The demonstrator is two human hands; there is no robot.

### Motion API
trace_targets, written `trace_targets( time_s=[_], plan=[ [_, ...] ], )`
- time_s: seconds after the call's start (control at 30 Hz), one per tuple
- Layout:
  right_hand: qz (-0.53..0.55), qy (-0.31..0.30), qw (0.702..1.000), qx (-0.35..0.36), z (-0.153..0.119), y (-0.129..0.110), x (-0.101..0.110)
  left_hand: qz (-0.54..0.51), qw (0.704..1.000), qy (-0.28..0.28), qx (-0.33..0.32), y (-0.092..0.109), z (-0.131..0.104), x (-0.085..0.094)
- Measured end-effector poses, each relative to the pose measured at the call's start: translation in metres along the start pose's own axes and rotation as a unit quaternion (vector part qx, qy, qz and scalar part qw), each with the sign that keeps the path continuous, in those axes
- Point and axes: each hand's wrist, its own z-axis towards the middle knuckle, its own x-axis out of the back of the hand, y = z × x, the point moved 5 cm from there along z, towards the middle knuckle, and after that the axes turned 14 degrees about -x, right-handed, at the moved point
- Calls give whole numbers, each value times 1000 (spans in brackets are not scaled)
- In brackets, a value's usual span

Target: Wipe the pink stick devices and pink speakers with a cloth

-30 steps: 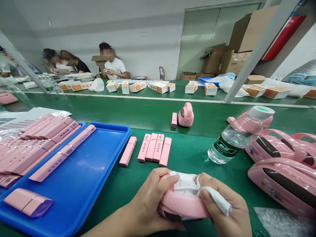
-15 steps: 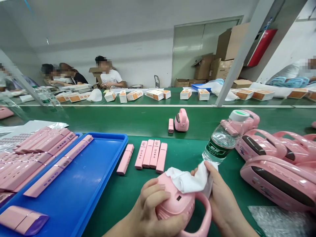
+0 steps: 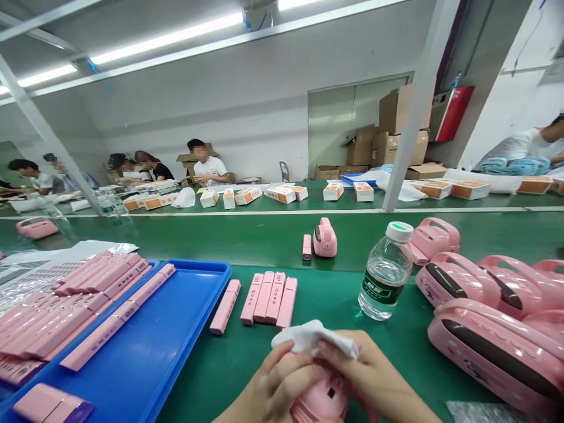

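Note:
Low in the middle of the head view, my left hand (image 3: 275, 382) is wrapped round a pink handled case that looks like a portable speaker (image 3: 321, 400). A small dark port shows on its surface. My right hand (image 3: 374, 370) grips a white cloth (image 3: 304, 336) and presses it against the top of the speaker. Much of the speaker is hidden by my fingers and the cloth, and its handle is mostly out of sight. Just beyond my hands lie several slim pink sticks (image 3: 264, 298) with printed marks. A water bottle (image 3: 382, 288) stands upright past my right hand.
At left, a blue tray (image 3: 176, 329) holds more pink sticks, some stacked. More pink speakers (image 3: 493, 346) crowd the right side. Another small speaker (image 3: 325, 238) stands farther back beside a pink stick. Across the bench are white-and-orange boxes (image 3: 282, 194), a slanted post (image 3: 412, 106) and several seated people.
My right hand has moved left with the cloth, onto the speaker's top. The speaker has turned and sits lower in view. The camera has tilted up.

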Motion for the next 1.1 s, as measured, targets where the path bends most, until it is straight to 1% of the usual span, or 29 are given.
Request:
trace_targets(
  time_s=[0.07,0.1,0.17,0.2,0.27,0.3,0.37,0.43,0.47,0.53,0.63,0.7,0.77,0.83,0.9,0.97,1.03,1.1],
  plan=[
    [146,46,987,-47,8,13,15,68,993,-53,-78,5,15,0],
    [197,64,977,-57,11,19,20,97,988,-72,-99,6,23,1],
    [247,88,963,-68,18,29,28,122,982,-104,-98,3,36,2],
    [259,94,958,-73,20,32,31,115,982,-119,-86,1,42,3],
    [297,110,945,-83,24,40,37,67,985,-143,-65,-1,53,4],
    [315,119,938,-87,26,43,41,28,987,-152,-47,-2,57,6],
    [341,139,925,-93,29,51,48,-68,983,-171,21,-7,63,11],
    [348,156,918,-106,32,60,53,-160,962,-182,124,-16,66,18],
    [347,159,918,-113,34,64,54,-197,948,-176,180,-22,66,23],
    [339,158,919,-125,38,71,53,-255,916,-133,279,-37,65,34],
    [329,151,922,-136,43,79,50,-315,864,-9,392,-67,62,49],
    [318,159,924,-144,44,82,50,-310,841,74,438,-95,61,58],
    [304,168,925,-152,45,84,52,-263,837,123,464,-128,63,65],
    [299,171,927,-150,46,83,54,-204,832,156,491,-165,64,71],
    [298,162,930,-139,48,81,55,-152,818,174,526,-203,65,74],
    [294,153,936,-122,52,79,55,-102,803,190,556,-235,63,75],
    [280,160,941,-105,58,80,55,-41,790,215,572,-259,60,76],
    [264,179,944,-88,65,82,57,20,785,242,570,-274,54,78]
  ],
)
